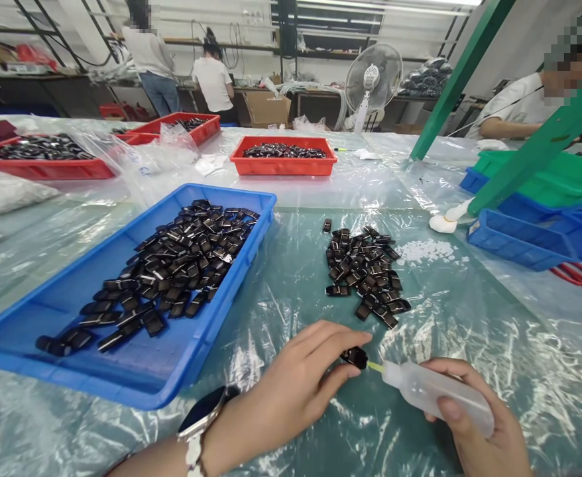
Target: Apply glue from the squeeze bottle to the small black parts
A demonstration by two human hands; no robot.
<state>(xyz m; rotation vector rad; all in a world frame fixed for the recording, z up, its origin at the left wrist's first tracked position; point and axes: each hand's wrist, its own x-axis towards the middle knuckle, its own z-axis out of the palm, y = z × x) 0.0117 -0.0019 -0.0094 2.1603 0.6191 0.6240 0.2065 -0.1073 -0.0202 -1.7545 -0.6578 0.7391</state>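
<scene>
Pinched a small black casing (354, 358) between the thumb and fingers of the left hand (311, 374), over the worktop (291, 265) toward its near edge. Gripped a translucent squeeze bottle (443, 394) in the right hand (480, 411), with its yellow-green nozzle tip (375, 366) pointing left at the casing's open end; could not tell whether touching. Wore a watch (204, 414) on the left wrist.

Had a loose pile of black casings (365, 271) beyond the hands, with small white pieces (427, 252) just beside its right side. Saw a long blue tray (122, 364) to the left, slanted from the near left corner, casings heaped mostly toward its far end. Saw a filled red tray (284, 165) toward the worktop's far edge, and blue bins (520, 238) near the right edge beside red-handled scissors (577, 273).
</scene>
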